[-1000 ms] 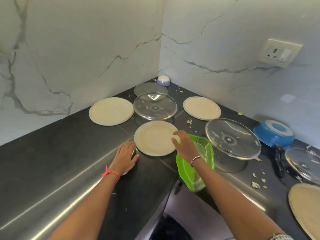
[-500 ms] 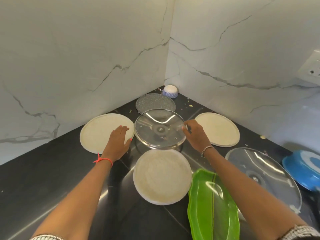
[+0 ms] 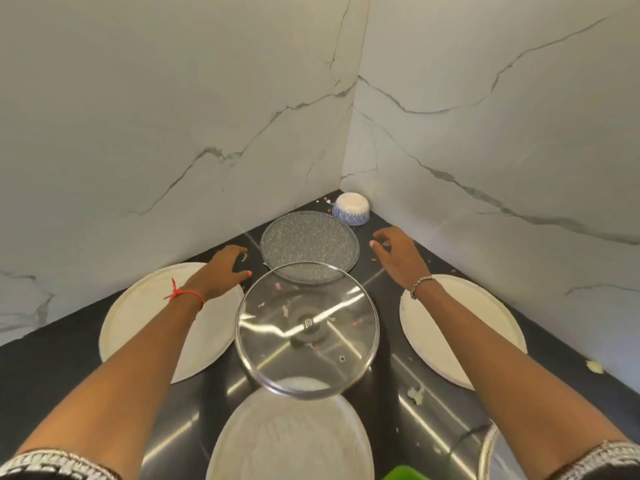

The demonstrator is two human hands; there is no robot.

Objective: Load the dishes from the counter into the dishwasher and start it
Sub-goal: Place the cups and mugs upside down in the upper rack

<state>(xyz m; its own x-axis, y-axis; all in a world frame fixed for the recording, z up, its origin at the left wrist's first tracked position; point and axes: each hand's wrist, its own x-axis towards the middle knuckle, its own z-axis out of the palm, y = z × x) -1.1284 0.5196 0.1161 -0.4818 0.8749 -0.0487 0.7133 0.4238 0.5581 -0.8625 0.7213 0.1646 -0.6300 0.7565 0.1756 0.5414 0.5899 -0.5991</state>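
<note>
Glass plate [image 3: 309, 245], likely slick and fragile, is flanked by left hand [image 3: 220, 271] and right hand [image 3: 398, 254], fingers relaxed and empty; opposite rims are best gripped.

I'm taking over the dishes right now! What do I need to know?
Left hand: open, empty, just left of the speckled plate.
Right hand: open, empty, just right of it.
Glass lid in the middle, with left white plate, right white plate and near white plate around it; blue bowl upside down in the corner.
Loaded: nothing that shows.
Left: every dish, then start the dishwasher, out of view.
</note>
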